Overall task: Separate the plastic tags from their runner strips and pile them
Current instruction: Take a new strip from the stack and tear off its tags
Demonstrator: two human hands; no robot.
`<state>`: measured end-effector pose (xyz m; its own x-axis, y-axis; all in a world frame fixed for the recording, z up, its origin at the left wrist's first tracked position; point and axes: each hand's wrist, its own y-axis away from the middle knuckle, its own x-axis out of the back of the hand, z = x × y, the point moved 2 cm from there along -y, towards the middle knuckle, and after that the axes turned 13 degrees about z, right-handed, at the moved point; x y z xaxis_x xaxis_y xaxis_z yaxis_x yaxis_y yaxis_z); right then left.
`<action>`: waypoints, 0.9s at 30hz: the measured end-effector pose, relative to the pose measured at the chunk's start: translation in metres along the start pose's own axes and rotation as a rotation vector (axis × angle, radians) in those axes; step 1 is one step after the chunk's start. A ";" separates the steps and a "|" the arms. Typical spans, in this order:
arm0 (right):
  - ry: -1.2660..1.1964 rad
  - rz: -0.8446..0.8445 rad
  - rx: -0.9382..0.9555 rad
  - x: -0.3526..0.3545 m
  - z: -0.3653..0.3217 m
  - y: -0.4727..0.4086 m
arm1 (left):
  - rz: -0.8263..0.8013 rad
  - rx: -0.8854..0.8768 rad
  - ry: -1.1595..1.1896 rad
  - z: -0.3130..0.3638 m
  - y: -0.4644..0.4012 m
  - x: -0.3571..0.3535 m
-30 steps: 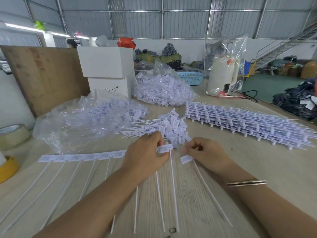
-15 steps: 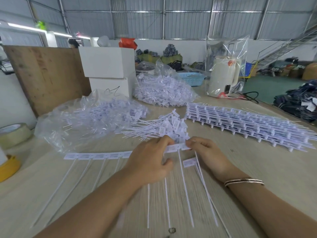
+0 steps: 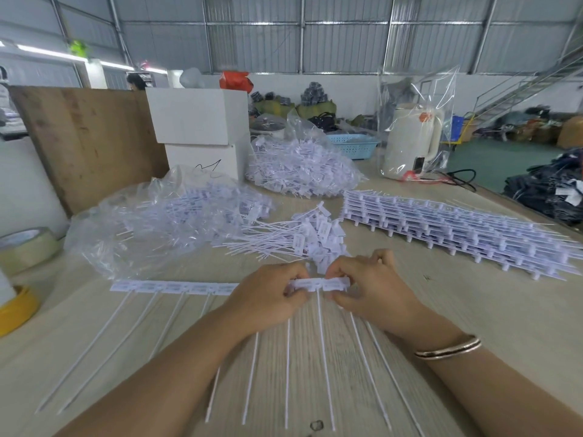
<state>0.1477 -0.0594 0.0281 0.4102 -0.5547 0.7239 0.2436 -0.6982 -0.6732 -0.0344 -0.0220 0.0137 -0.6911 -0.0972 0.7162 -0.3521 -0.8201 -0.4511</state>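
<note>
A white runner strip of joined plastic tags lies across the table in front of me, its long thin tails pointing toward me. My left hand grips the strip near its right end. My right hand pinches the end tags just beside it; loose tails trail below this hand. The two hands almost touch. Just beyond them lies a pile of separated tags.
A stack of uncut tag strips covers the right side. Two clear bags of tags lie at left and centre back, behind them white boxes. Tape rolls sit at far left, a bagged kettle at back right.
The strip has slid to the right under my left hand. My right hand moved up from a loose tag and now pinches the strip's end tags beside my left hand.
</note>
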 end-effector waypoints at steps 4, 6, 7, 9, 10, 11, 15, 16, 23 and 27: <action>0.074 0.040 0.071 0.002 -0.001 -0.003 | 0.023 0.053 0.081 -0.003 -0.001 -0.001; 0.034 0.047 0.077 0.003 0.000 -0.004 | 0.007 0.058 0.106 -0.003 -0.001 0.000; -0.043 0.048 0.044 0.005 0.001 -0.004 | 0.000 0.067 0.117 -0.003 -0.001 0.000; -0.253 0.060 -0.075 0.009 0.009 -0.003 | 0.000 0.095 0.133 -0.003 -0.002 0.001; -0.310 0.059 -0.113 0.011 0.016 -0.002 | 0.005 0.110 0.147 -0.003 -0.002 0.002; -0.309 0.038 -0.106 0.012 0.020 0.000 | 0.012 0.123 0.166 -0.004 -0.002 0.003; -0.140 -0.045 0.099 0.009 0.013 0.000 | 0.000 0.136 0.179 -0.004 -0.002 0.002; -0.107 -0.037 0.134 0.006 0.008 -0.001 | -0.006 0.130 0.169 -0.004 -0.002 0.001; -0.234 0.033 0.004 -0.003 0.007 0.000 | -0.013 0.003 0.195 0.001 0.001 -0.001; -0.398 0.035 -0.139 -0.007 0.009 0.000 | 0.009 -0.029 0.240 0.005 0.001 -0.003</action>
<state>0.1527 -0.0516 0.0220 0.7304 -0.3803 0.5673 0.1134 -0.7516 -0.6498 -0.0301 -0.0250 0.0140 -0.8235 0.0354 0.5663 -0.3608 -0.8029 -0.4745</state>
